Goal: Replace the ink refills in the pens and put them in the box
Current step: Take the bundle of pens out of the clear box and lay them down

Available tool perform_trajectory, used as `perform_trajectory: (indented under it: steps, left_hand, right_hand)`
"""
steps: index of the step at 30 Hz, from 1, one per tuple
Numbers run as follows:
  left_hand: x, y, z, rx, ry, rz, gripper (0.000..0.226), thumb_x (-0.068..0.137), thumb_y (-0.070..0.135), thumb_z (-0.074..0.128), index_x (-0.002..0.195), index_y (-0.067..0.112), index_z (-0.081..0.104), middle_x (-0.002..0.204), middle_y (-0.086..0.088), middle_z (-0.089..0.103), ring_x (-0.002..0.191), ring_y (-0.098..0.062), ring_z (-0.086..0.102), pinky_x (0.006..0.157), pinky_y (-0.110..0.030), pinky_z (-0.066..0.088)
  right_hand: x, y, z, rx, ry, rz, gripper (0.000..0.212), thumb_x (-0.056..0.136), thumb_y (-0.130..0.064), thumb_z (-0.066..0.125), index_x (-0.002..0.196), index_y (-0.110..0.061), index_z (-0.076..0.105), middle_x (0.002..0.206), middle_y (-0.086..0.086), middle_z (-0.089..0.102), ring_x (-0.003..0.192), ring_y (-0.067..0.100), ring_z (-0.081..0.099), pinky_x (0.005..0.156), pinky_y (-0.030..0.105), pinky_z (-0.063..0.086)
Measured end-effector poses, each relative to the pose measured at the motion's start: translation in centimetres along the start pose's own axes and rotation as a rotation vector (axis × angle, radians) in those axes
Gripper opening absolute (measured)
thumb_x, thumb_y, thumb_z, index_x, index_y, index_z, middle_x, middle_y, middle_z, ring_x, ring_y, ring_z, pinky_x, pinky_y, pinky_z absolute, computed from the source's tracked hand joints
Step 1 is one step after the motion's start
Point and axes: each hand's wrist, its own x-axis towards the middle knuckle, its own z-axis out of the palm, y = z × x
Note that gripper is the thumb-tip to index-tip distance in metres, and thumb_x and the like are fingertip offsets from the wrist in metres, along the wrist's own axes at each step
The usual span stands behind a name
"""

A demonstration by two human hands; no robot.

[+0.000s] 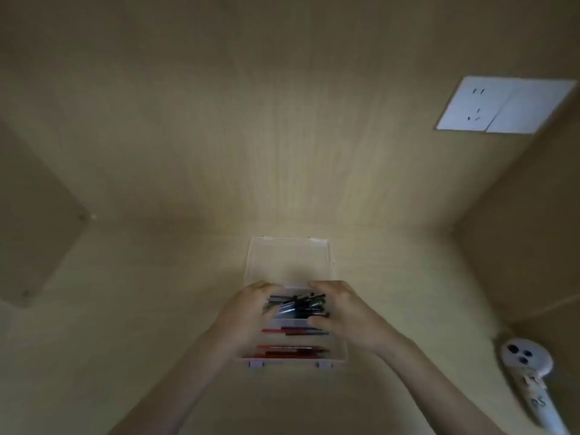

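Note:
A clear plastic box [340,346] lies open on the wooden desk, its lid [290,259] folded back away from me. Inside, a bundle of dark pens [298,306] fills the far compartment, and red and dark refills [293,350] lie in the nearer compartments. My left hand [243,315] grips the left end of the pen bundle. My right hand [340,312] grips the right end of the same bundle. Both hands cover the box's side walls there. The picture is blurred.
A white wall socket plate [505,105] sits on the back panel at the upper right. A white handheld device [530,372] lies on the desk at the right edge. Wooden side panels close in the desk on the left and right.

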Motion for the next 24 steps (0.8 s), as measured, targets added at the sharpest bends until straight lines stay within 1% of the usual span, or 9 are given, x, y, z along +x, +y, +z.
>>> perform_trajectory:
  steps: [4,7,10,13,15,16,18,20,24]
  left_hand:
    - [1.9,-1.7,2.3,0.054,0.025,0.062,0.042,0.093,0.026,0.054,0.134,0.021,0.046,0.134,0.005,0.049,0.118,-0.011,0.047,0.095,-0.022,0.038]
    - [2.8,-2.3,3.7,0.176,0.089,0.158,0.041,0.093,0.03,0.052,0.132,0.018,0.046,0.13,0.001,0.049,0.118,-0.015,0.044,0.096,-0.027,0.037]
    - [3.2,-2.9,4.8,0.261,0.197,0.224,0.042,0.091,0.032,0.054,0.13,0.015,0.048,0.125,0.001,0.051,0.117,-0.017,0.044,0.095,-0.028,0.036]
    - [3.6,-3.4,5.7,0.351,0.25,0.299,0.035,0.085,0.032,0.061,0.109,0.008,0.064,0.102,-0.005,0.064,0.102,-0.024,0.055,0.082,-0.035,0.046]
    - [3.9,-4.3,6.8,0.435,0.334,0.31,0.039,0.083,0.04,0.048,0.089,0.008,0.071,0.081,-0.003,0.067,0.092,-0.022,0.055,0.072,-0.035,0.05]
    - [3.8,-4.5,7.2,0.447,0.353,0.286,0.047,0.083,0.044,0.039,0.085,0.01,0.071,0.077,-0.001,0.067,0.093,-0.02,0.051,0.073,-0.035,0.047]
    - [3.6,-4.5,7.6,0.485,0.359,0.246,0.057,0.086,0.048,0.027,0.087,0.014,0.071,0.08,0.002,0.067,0.097,-0.018,0.045,0.079,-0.033,0.035]
    - [3.4,-4.7,7.9,0.545,0.381,0.222,0.061,0.089,0.051,0.019,0.094,0.017,0.07,0.088,0.003,0.066,0.101,-0.022,0.046,0.078,-0.032,0.025]
    - [2.6,-3.9,8.3,0.655,0.372,0.178,0.051,0.095,0.042,0.014,0.114,0.023,0.058,0.108,0.0,0.055,0.107,-0.026,0.036,0.083,-0.033,0.025]
  right_hand:
    - [2.9,1.9,2.2,-0.137,0.019,-0.116,0.059,0.088,-0.034,0.062,0.14,-0.02,0.039,0.14,-0.004,0.043,0.13,0.007,0.033,0.105,0.015,0.026]
    - [4.1,3.1,3.4,-0.243,0.105,-0.228,0.049,0.089,-0.036,0.06,0.133,-0.019,0.047,0.129,-0.006,0.051,0.121,0.008,0.041,0.098,0.017,0.034]
    - [4.6,4.1,4.1,-0.329,0.179,-0.3,0.047,0.089,-0.042,0.057,0.13,-0.021,0.049,0.124,-0.009,0.052,0.115,0.006,0.043,0.093,0.013,0.034]
    - [4.6,4.9,5.1,-0.399,0.239,-0.363,0.05,0.087,-0.049,0.053,0.127,-0.019,0.052,0.118,-0.007,0.055,0.112,0.008,0.041,0.094,0.014,0.03]
    - [4.4,5.4,6.0,-0.491,0.297,-0.379,0.059,0.085,-0.06,0.04,0.125,-0.019,0.053,0.113,-0.007,0.058,0.109,0.012,0.039,0.095,0.019,0.03]
    - [4.2,5.5,6.4,-0.535,0.312,-0.364,0.066,0.084,-0.066,0.031,0.126,-0.019,0.052,0.113,-0.007,0.058,0.108,0.013,0.038,0.096,0.023,0.031]
    - [3.9,5.8,7.1,-0.557,0.328,-0.331,0.077,0.08,-0.072,0.022,0.13,-0.018,0.048,0.118,-0.006,0.055,0.108,0.015,0.038,0.097,0.027,0.032]
    - [4.0,6.0,7.5,-0.531,0.345,-0.312,0.077,0.081,-0.071,0.029,0.132,-0.017,0.045,0.122,-0.004,0.053,0.111,0.016,0.038,0.1,0.027,0.031]
    - [4.3,5.6,7.9,-0.571,0.331,-0.252,0.068,0.084,-0.065,0.037,0.132,-0.017,0.045,0.122,0.001,0.047,0.112,0.019,0.035,0.1,0.029,0.029]
